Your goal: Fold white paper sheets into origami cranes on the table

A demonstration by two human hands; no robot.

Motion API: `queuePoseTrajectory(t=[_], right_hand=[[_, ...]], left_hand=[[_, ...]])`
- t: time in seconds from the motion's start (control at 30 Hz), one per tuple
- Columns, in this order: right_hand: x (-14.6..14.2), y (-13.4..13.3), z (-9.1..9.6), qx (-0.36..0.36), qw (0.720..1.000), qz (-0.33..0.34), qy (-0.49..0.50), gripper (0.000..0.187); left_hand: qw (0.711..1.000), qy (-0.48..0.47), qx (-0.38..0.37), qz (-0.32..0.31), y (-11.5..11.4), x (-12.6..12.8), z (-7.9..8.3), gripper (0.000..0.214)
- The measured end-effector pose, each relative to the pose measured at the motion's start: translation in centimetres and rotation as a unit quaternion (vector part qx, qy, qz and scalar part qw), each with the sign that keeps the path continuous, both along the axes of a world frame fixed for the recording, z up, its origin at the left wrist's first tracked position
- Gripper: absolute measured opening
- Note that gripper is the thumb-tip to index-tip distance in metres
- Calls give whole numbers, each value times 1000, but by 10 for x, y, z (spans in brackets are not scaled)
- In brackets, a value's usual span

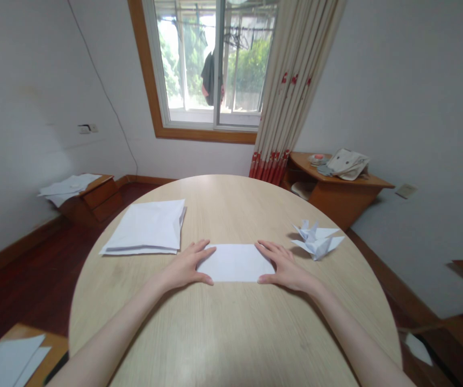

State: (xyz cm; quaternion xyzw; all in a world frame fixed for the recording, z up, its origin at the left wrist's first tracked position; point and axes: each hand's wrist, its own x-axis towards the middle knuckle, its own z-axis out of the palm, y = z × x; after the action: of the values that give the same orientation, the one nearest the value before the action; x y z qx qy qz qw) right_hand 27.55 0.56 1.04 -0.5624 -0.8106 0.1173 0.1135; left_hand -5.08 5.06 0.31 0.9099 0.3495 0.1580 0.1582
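A white sheet of paper [235, 263], a wide rectangle, lies flat on the round wooden table [231, 328]. My left hand [191, 263] rests at its left end, thumb by the near edge and fingers by the far edge. At the right end, my right hand [283, 266] mirrors this, its thumb and fingers spread over the corners. Both hands are open and touch the paper without closing on it. Folded white paper cranes [318, 242] stand beyond my right hand. Left of my left hand is a stack of white paper [146, 226].
Behind the table are a window [215, 64] and a long curtain [291, 80]. A corner shelf [336, 188] at the right bears a cloth bag [349, 164]. A low wooden cabinet [100, 199] stands at the left. More white sheets [6, 363] lie at the lower left.
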Motion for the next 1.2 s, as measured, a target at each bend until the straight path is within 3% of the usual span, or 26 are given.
queuePoseTrajectory(t=[0.33,0.57,0.83,1.2], right_hand=[[-9,-3,11,-42,997,-30,59,99],[-13,-5,7,-15,987,-26,159,103],[-14,-8,7,72,972,-14,222,72],[-21,-15,13,230,947,22,223,41]], left_hand=[[997,-67,-35,12,-4,5,12,94],[994,-108,17,25,-6,7,12,99],[984,-164,61,20,-11,11,11,91],[960,-181,209,54,-20,17,18,61]])
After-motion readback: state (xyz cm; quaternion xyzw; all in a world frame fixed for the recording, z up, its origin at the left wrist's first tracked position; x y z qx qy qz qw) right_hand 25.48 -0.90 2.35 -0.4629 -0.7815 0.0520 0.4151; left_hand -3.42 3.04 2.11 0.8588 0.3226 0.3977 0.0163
